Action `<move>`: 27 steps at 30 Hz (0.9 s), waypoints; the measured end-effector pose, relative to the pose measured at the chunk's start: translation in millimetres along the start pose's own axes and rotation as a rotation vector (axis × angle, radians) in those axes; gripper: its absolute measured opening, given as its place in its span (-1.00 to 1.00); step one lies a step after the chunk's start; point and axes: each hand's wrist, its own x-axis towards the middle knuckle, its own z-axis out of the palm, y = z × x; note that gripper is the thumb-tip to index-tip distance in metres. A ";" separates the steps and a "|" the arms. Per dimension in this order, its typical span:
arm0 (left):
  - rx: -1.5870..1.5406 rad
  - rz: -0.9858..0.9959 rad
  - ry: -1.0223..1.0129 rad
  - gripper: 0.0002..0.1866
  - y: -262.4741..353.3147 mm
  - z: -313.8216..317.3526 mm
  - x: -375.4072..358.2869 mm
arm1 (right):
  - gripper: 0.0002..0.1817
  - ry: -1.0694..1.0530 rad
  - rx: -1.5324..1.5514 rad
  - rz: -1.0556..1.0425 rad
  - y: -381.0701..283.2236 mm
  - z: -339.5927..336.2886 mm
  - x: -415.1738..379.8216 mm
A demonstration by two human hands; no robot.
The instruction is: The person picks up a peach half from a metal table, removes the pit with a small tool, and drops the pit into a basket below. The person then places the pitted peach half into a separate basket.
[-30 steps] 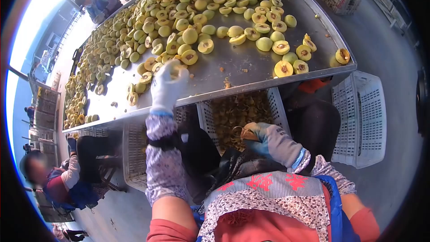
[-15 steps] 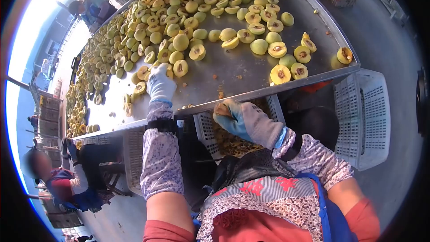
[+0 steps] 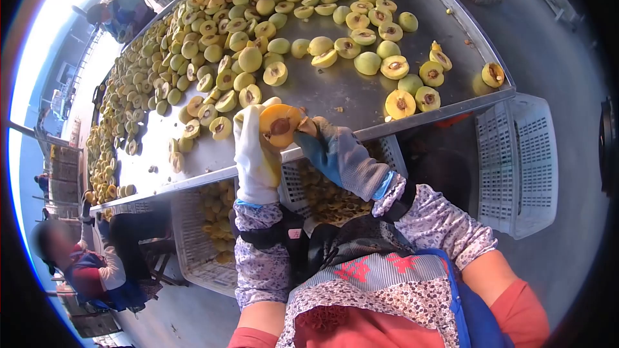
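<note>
My left hand [image 3: 256, 154], in a white glove with yellow stains, grips a yellow peach half [image 3: 278, 124] just above the table's front edge. The cut face is turned up, with the brown stone in its middle. My right hand [image 3: 345, 158], in a grey and blue glove, is closed with its stained fingertips at the right edge of that half. Whatever those fingers hold is too small to make out. Many cut peaches [image 3: 225, 80] lie heaped beyond my hands on the metal table [image 3: 335, 100].
Under the table edge stands a white crate [image 3: 296, 187] of brownish-yellow pieces; another crate [image 3: 193, 245] holds yellow pieces to its left. A white basket [image 3: 519, 167] stands at the right. One person [image 3: 97, 258] sits at the left; another person [image 3: 126, 16] is at the far side.
My left hand has come back from the heap towards me, now with a peach half in it. My right hand has moved up and left to meet it.
</note>
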 end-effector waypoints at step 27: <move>-0.935 -0.474 0.106 -0.65 1.6 16.8 1.7 | -0.74 -0.170 0.033 -0.114 9.6 12.0 -7.0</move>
